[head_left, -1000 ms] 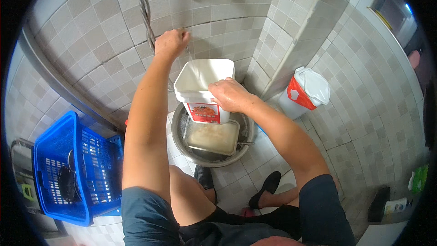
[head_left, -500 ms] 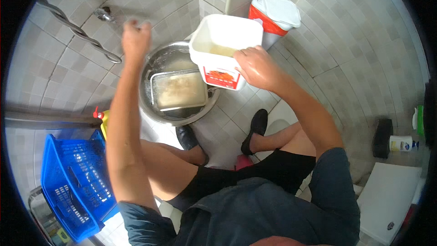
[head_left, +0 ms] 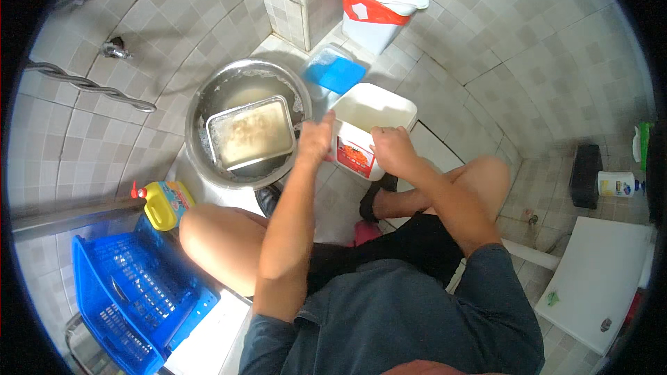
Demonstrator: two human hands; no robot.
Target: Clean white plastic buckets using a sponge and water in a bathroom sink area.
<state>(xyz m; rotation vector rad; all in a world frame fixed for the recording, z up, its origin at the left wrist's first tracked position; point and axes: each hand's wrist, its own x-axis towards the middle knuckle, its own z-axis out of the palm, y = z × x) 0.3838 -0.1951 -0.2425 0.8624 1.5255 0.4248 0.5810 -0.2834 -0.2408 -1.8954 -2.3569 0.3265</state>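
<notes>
Between my hands is a white plastic tub (head_left: 361, 140) with a red picture label, tilted slightly, with a little pale liquid or residue inside. My left hand (head_left: 317, 140) is closed at its left rim, and my right hand (head_left: 394, 151) grips the near right rim. To the left stands a wide metal basin (head_left: 194, 156) of cloudy, sudsy water. A rectangular metal tray (head_left: 286, 121) rests in it, filled with murky water that blurs the bottom. My left hand is close to the basin's right edge.
A blue-topped container (head_left: 337, 73) sits behind the tub, near a lidded white bin with a red band (head_left: 379, 10). A wall tap (head_left: 114, 48) is at far left. At near left are a yellow jug (head_left: 163, 212) and a blue plastic basket (head_left: 139, 285).
My left hand has come from near the tap over to the tub's left side. The tub has moved lower and right, away from the basin, uncovering the blue-topped container.
</notes>
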